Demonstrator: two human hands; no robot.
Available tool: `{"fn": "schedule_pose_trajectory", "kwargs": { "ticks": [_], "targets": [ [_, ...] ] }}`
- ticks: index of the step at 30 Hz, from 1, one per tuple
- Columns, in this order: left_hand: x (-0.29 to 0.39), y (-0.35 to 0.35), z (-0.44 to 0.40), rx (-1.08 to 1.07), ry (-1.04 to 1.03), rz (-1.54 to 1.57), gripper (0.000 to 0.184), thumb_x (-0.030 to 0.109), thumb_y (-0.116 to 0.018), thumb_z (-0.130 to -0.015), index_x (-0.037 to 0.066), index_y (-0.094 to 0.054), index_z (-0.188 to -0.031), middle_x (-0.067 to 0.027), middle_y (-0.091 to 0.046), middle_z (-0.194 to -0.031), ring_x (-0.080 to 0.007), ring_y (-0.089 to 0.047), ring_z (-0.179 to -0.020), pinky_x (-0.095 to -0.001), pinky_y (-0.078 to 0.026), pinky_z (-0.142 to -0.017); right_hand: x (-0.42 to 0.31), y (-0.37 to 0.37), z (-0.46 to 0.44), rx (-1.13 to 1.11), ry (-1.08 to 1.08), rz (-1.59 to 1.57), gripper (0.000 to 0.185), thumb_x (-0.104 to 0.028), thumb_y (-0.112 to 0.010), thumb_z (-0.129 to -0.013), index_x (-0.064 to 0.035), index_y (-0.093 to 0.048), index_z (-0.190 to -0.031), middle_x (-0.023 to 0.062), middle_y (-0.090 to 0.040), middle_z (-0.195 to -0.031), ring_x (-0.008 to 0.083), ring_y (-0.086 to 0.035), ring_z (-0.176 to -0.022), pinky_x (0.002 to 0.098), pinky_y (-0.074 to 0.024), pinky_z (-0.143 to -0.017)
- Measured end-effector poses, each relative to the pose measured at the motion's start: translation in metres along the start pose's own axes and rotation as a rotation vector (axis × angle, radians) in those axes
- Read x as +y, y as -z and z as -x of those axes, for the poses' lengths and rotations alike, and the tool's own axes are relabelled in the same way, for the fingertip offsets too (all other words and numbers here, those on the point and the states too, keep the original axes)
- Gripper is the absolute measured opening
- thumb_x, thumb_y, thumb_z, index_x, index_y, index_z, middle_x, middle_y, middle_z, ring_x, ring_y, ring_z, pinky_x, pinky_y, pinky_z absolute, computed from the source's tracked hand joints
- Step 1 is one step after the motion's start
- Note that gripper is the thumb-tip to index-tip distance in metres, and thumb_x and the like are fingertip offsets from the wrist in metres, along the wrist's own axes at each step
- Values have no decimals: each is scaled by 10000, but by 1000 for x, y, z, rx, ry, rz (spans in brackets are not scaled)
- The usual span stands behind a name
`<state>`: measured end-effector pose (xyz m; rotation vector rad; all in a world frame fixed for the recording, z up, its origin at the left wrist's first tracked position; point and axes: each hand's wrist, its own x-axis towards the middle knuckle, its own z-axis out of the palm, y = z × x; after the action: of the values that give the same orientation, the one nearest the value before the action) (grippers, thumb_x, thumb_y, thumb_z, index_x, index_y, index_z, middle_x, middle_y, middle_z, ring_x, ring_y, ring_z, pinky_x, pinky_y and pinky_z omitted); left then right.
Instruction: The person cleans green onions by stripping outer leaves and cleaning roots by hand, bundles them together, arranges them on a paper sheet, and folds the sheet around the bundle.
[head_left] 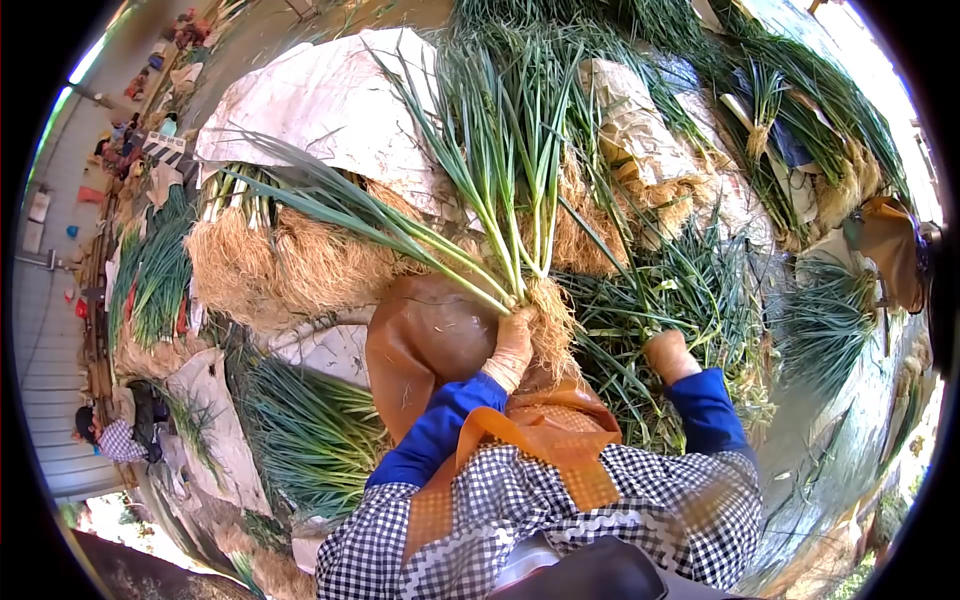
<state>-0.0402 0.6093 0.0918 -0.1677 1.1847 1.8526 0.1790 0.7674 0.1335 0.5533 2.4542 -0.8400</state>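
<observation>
Left grip (513,343) pinching the bunch (492,215) at its stem base, over the apron (430,325) | right grip (669,356) curled by loose greens (705,290), contents hidden | step: picking over, apparently | next: calls for steady left, free right

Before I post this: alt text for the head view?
The person's left hand grips a bunch of long green stalks near its roots; the right hand is at a heap of loose green leaves, its grip unclear. More bundles with shaggy roots lie around, some partly under a pale sheet.
</observation>
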Motion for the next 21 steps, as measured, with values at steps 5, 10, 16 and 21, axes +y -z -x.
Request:
{"fn": "schedule_pose_trajectory", "kwargs": {
  "ticks": [5, 10, 16, 21],
  "targets": [
    [1, 2, -2, -135, -95, -224, 197, 4, -532, -748, 8, -594, -935, -48, -597, -852, -147, -566, -773, -277, -471, -702, -104, 78, -48, 622, 124, -258, 295, -388, -559, -827, -101, -617, -797, 101, -617, -730, 277, -609, -702, 360, -475, -609],
    [6, -5, 8, -95, -68, -27, 239, 3, -536, -764, 35, -599, -993, -68, -609, -938, -152, -572, -855, -283, -477, -726, -110, 63, -84, 610, 469, 66, 210, -299, -558, -799, -106, -586, -720, 79, -586, -658, 268, -603, -630, 351, -472, -523],
    [-12, 17, -16, -38, 63, 57, 240, 62, -548, -797, -20, -584, -1019, -109, -633, -907, -218, -624, -786, -328, -525, -702, -90, 10, -28, -93, 710, -408, 142, -201, -565, -806, -77, -631, -825, 101, -608, -750, 160, -580, -700, 253, -477, -602],
    [21, -14, 13, -159, 229, 174, 288, 88, -562, -768, -27, -575, -1032, -114, -634, -916, -232, -620, -793, -335, -523, -719, -57, 49, -68, -8, 19, -517, 338, -326, -509, -873, -32, -557, -1032, 112, -618, -892, 195, -600, -759, 336, -497, -659]
  ]
}}
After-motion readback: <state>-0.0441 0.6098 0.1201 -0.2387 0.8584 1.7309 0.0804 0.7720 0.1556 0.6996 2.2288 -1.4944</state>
